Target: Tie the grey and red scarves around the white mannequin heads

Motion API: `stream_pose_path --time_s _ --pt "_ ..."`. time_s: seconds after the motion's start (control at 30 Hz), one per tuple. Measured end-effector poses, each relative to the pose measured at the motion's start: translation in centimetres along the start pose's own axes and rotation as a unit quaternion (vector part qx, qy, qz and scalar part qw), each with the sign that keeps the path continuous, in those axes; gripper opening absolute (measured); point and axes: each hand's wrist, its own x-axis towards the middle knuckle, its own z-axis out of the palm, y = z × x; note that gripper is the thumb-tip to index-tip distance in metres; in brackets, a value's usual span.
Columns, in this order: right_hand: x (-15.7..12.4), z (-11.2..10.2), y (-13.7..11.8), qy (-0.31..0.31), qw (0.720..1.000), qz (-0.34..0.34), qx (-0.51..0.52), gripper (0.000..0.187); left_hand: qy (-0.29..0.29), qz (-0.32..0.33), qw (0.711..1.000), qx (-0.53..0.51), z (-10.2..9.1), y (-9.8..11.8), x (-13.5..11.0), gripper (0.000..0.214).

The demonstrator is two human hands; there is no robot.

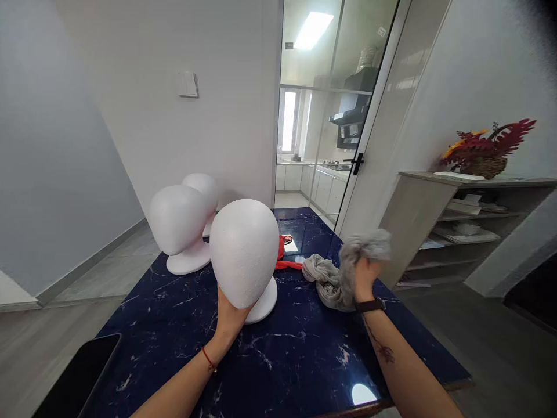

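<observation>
A white foam mannequin head (244, 249) stands at the middle of the blue marbled table (278, 360), tilted slightly on its round base. My left hand (230, 313) is closed around its neck, with the fingers mostly hidden behind the head. At the right, my right hand (365, 276) grips a bunched grey scarf (333, 284) of thin fabric. Part of the scarf is lifted, and the rest lies twisted on the table. Behind the scarf's left end lies a red cloth (285, 255), partly hidden by the foam head.
Two more white foam heads, a nearer one (178, 220) and a farther one (202, 188), stand at the table's back left. A black phone-like device (80, 371) is at the lower left. Beyond the table are a glass door (322, 104) and a shelf unit (461, 226).
</observation>
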Motion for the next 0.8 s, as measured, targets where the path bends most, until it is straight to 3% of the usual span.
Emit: stream_pose_path --time_s 0.07,0.17,0.23,0.33,0.43,0.5,0.63,0.8 --pt "-1.7 1.3 -1.1 -0.067 0.997 -0.033 -0.001 0.028 0.021 -0.002 1.0 -0.002 0.2 0.0 -0.1 0.097" --pt "-4.1 2.7 -3.2 -0.214 0.962 -0.165 -0.025 0.021 0.041 -0.007 0.999 0.001 0.3 0.1 -0.1 0.1" --pt "-5.3 3.1 -4.5 -0.246 0.945 -0.216 -0.027 0.022 0.045 0.005 0.999 0.009 0.5 0.0 -0.1 0.1" --pt "-6.8 3.1 -6.4 -0.291 0.929 -0.228 0.018 0.025 0.039 0.03 0.998 0.035 0.6 -0.5 0.1 0.095" --pt "-8.2 3.4 -7.5 -0.422 0.872 -0.245 0.042 0.03 0.034 0.037 0.996 0.069 0.5 -0.9 0.2 0.095" --pt "-8.8 3.9 -7.4 -0.477 0.842 -0.252 0.015 0.034 0.02 0.038 0.995 0.088 0.3 -1.0 0.4 0.094" --pt "-8.6 5.5 -4.7 -0.435 0.874 -0.202 -0.079 0.035 -0.034 0.056 0.99 0.124 -0.2 -0.7 0.8 0.081" --pt "-7.0 6.3 -1.4 -0.351 0.916 -0.12 -0.15 0.029 -0.011 0.088 0.981 0.172 -0.2 0.3 1.2 0.081"
